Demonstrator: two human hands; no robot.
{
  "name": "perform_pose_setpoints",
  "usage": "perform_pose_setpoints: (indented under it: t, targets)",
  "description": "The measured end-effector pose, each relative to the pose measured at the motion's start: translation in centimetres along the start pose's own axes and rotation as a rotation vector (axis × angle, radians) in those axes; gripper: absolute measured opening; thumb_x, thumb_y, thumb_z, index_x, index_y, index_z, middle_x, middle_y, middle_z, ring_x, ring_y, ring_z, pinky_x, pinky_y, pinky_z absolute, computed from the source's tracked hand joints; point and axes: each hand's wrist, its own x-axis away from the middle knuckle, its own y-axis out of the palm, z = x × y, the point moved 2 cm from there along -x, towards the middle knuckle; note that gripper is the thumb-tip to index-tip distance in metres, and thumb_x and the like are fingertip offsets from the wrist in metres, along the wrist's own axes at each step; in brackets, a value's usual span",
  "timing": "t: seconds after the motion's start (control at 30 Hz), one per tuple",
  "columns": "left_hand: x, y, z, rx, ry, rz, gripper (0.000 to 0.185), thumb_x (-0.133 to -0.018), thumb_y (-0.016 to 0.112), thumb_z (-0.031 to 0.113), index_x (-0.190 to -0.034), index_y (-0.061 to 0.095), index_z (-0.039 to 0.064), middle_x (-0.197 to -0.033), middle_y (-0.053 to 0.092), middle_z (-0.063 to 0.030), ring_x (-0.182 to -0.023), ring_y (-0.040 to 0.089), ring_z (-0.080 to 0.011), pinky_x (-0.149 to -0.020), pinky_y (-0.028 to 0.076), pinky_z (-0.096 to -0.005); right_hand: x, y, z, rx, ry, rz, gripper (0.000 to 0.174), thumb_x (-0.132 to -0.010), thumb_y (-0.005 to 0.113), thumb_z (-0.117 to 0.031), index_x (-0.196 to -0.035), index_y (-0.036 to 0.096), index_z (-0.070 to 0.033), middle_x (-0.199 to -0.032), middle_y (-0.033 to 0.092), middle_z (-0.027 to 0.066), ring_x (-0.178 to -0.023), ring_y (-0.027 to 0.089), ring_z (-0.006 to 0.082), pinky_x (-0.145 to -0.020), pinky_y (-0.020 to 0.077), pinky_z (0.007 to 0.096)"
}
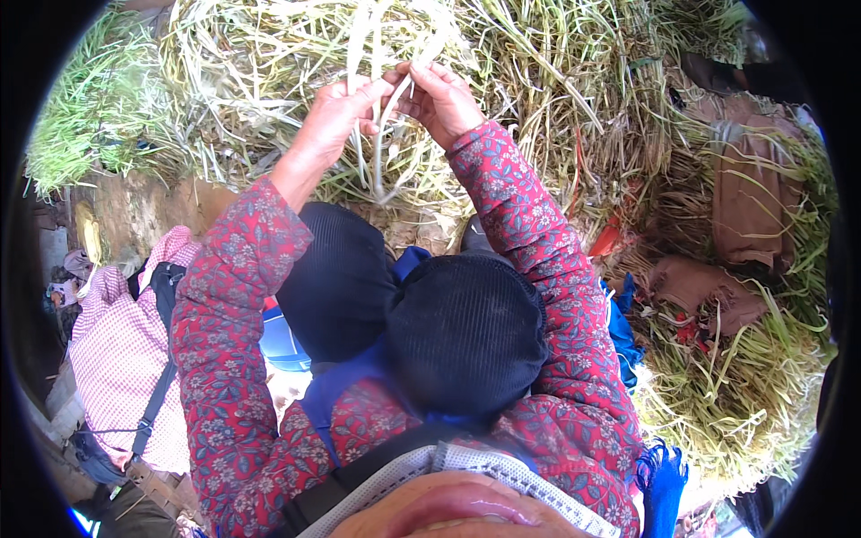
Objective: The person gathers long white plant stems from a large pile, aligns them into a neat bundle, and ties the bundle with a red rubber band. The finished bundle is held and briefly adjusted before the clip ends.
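My left hand (343, 114) grips several long, pale, flat plant strands (363, 50), which hang and loop below the fingers. Close beside it, my right hand (440, 97) pinches one pale strand (397, 94) between thumb and fingers. The fingertips of both hands nearly meet, so I cannot tell exactly which strands pass from one hand to the other. Under and beyond the hands spreads a thick heap of cut, yellowish-green stalks (255, 74). My knees in dark ribbed cloth (464, 329) are below the hands.
Greener stalks (101, 121) lie at the far left. Bundled stalks (726, 397) and a brown cloth-like piece (753, 195) are at the right, near a blue cloth (625, 336). Pink-and-white checked cloth (128, 350) crossed by a dark strap (155, 397) is at my left.
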Motion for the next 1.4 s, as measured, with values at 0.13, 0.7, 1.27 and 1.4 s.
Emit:
perform_pose_setpoints:
  t: [0.13, 0.7, 1.27, 1.4]
  targets:
    - [0.1, -1.5, 0.7, 0.042, -0.032, 0.1, 0.019, -0.087, 0.054, 0.017, -0.092, 0.062, 0.001, -0.066, 0.056, -0.0042, -0.054, 0.053, -0.008, -0.043, 0.042, -0.0152, 0.6, -2.3, -0.4, -0.064, -0.092, 0.103, 0.022, -0.09, 0.051, -0.022, -0.101, 0.053, -0.003, -0.087, 0.062, 0.009, -0.086, 0.063, 0.0232, -0.075, 0.0524, 0.0342]
    - [0.6, 0.1, 1.8, -0.092, 0.168, 0.019, 0.033, -0.083, 0.063, 0.024, -0.105, 0.059, 0.0, -0.085, 0.066, -0.0047, -0.07, 0.058, -0.0026, -0.042, 0.028, -0.0127, -0.2, 1.6, 1.0, 0.091, -0.225, 0.116, 0.021, -0.087, 0.058, -0.019, -0.094, 0.063, 0.0, -0.085, 0.064, 0.0048, -0.074, 0.058, 0.01, -0.069, 0.0468, 0.0233]
    - [0.3, 1.1, 1.2, -0.213, 0.143, 0.06, 0.021, -0.084, 0.058, 0.021, -0.092, 0.063, 0.002, -0.065, 0.058, 0.0011, -0.051, 0.044, -0.0016, -0.042, 0.028, -0.0159, 0.0, 2.5, 3.1, -0.315, -0.161, 0.175, 0.019, -0.088, 0.055, -0.017, -0.094, 0.057, 0.001, -0.083, 0.062, 0.0097, -0.066, 0.057, 0.0149, -0.058, 0.0469, 0.0263]
    - [0.0, 1.4, 1.0, -0.232, 0.147, 0.112, 0.02, -0.083, 0.058, 0.017, -0.092, 0.063, 0.0, -0.066, 0.058, 0.0006, -0.055, 0.048, -0.0048, -0.05, 0.037, -0.0192, -0.2, 2.1, 3.4, -0.318, -0.161, 0.168, 0.02, -0.089, 0.052, -0.019, -0.098, 0.056, -0.001, -0.09, 0.061, 0.0094, -0.074, 0.059, 0.0168, -0.06, 0.0474, 0.0275]
